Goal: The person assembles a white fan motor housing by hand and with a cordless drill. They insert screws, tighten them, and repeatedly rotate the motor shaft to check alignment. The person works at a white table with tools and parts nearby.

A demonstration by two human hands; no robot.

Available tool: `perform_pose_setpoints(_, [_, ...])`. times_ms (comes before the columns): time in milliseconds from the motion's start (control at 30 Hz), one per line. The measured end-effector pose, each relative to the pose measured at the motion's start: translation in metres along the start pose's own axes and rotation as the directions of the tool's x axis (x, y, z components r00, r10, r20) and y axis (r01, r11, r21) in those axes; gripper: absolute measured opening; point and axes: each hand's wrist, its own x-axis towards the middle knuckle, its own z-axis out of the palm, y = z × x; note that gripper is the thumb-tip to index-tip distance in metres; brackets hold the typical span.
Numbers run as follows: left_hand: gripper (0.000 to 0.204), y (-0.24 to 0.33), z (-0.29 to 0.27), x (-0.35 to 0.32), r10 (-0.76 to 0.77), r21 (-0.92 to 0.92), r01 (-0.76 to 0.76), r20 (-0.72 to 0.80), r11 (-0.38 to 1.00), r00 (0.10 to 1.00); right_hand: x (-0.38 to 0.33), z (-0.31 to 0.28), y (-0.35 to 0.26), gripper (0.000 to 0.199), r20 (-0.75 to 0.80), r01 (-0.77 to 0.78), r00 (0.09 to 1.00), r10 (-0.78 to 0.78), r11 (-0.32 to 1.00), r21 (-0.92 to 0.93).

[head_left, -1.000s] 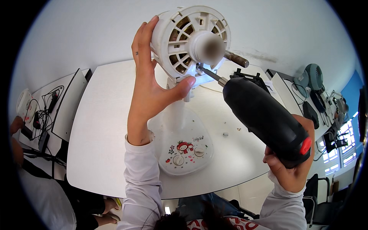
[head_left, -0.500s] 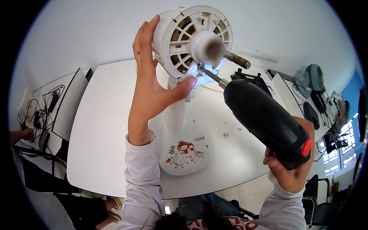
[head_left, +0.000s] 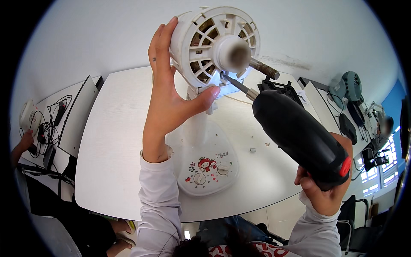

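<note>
My left hand (head_left: 171, 98) is wrapped around the left side of a white fan motor housing (head_left: 201, 47), thumb at its lower edge. A threaded metal shaft (head_left: 264, 68) sticks out from the housing's front. In my right hand (head_left: 323, 188) is a black power screwdriver (head_left: 299, 132) with a red button at its rear. Its bit (head_left: 236, 83) slants up to a slot at the housing's lower front, lit by a bright spot. The bit's tip is at the slot; whether it sits in a screw I cannot tell. Below stands the fan's white base (head_left: 205, 184) with two knobs and cartoon prints.
Several small metal bits (head_left: 252, 150) lie on the white table (head_left: 115, 128). Behind the screwdriver sits an open black case (head_left: 278, 90). A side table at left holds cables (head_left: 51, 124), with another person's hand (head_left: 26, 139) there. A green fan (head_left: 347, 85) stands at right.
The screwdriver has shifted slightly right and down, its bit tip staying near the slot. The shaft's end sits a little lower. The other person's hand at left has moved up.
</note>
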Motion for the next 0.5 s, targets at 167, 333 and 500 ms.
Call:
perform_pose_setpoints(167, [0.106,0.0017,0.0013,0.0003,-0.011,-0.027,0.012,0.002,1.0,1.0,-0.0001,-0.001,0.0004,0.07,0.015,-0.037,0.999,0.037,0.999,-0.003])
perform_pose_setpoints(333, [0.105,0.002,0.0014,0.0004,-0.001,-0.006,0.001,-0.001,1.0,1.0,0.0004,-0.0016,0.0023,0.069,0.019,-0.014,1.0,0.015,1.0,-0.022])
perform_pose_setpoints(500, [0.102,0.0045,0.0017,-0.0009,0.031,0.101,-0.031,0.005,0.994,1.0,-0.0003,-0.001,0.0033,0.069,0.017,-0.081,0.997,0.081,0.996,0.04])
